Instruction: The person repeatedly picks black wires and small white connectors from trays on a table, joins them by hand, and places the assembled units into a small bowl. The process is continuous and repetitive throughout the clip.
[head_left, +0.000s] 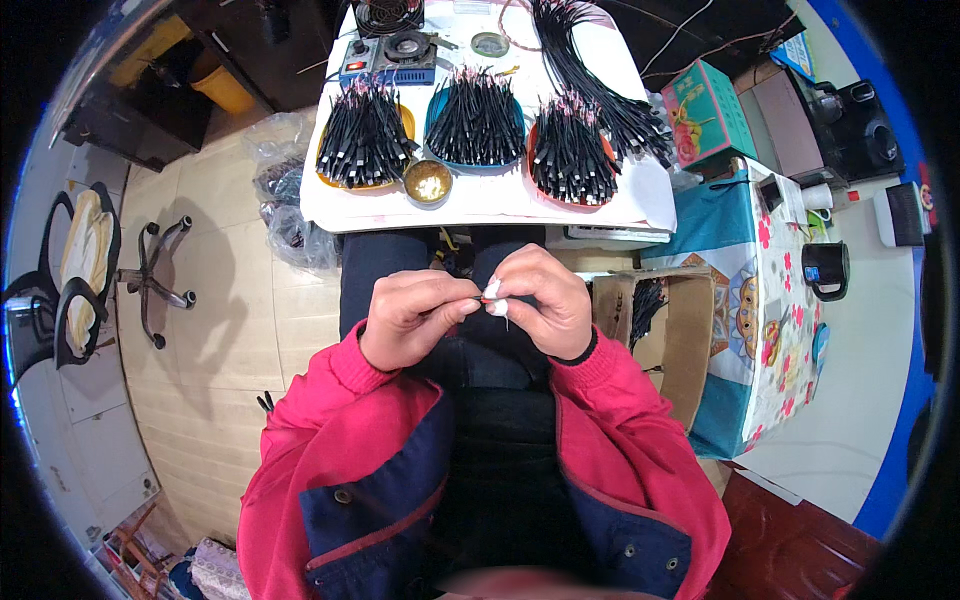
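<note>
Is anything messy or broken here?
Nothing looks broken. The cables sit in neat bundles on three plates on the table. One long bunch trails off past the far edge. Both hands, left and right, pinch one small wire.

Three cable-filled trays (476, 122) side by side on table (500, 205), cardboard box (655, 325) right.

Both hands meet over the lap, left hand (412, 318) and right hand (540, 300) pinching a thin wire (487, 296). Three trays of black cables (476, 120) sit along the table's (640, 190) near edge.
</note>
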